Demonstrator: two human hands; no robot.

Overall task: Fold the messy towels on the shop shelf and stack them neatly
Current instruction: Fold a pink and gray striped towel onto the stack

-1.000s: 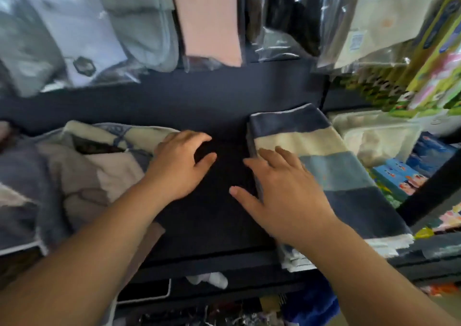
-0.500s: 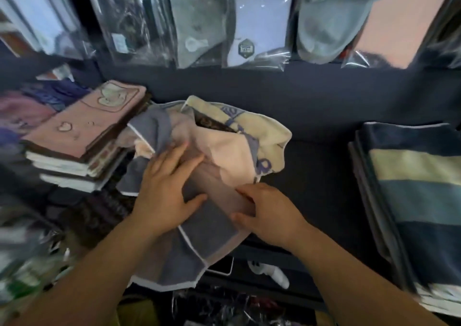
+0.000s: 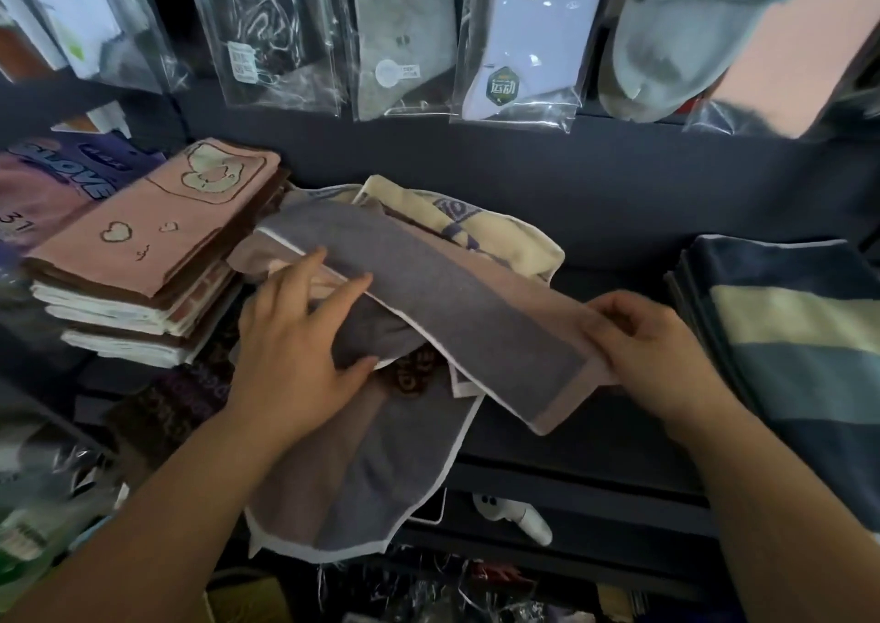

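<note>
A messy heap of towels lies in the middle of the dark shelf [image 3: 619,222]. On top is a grey towel with a pink band and white edge [image 3: 428,284], stretched to the right. My right hand [image 3: 662,351] pinches its right end. My left hand [image 3: 295,336] has its fingers tucked under the grey towel's left edge, the thumb against the cloth below. Another grey towel [image 3: 362,489] hangs over the shelf's front edge. A cream towel with blue print [image 3: 481,227] lies crumpled at the back of the heap.
A neat stack with a pink towel [image 3: 143,241] on top stands at the left. A folded stack of blue and cream striped towels [image 3: 790,336] sits at the right. Bagged socks [image 3: 519,36] hang above the shelf. Packaged goods crowd the lower left and the shelf below.
My view swung left from the striped stack to the heap. Both hands went onto the heap, and my right hand has drawn the grey towel's end out to the right.
</note>
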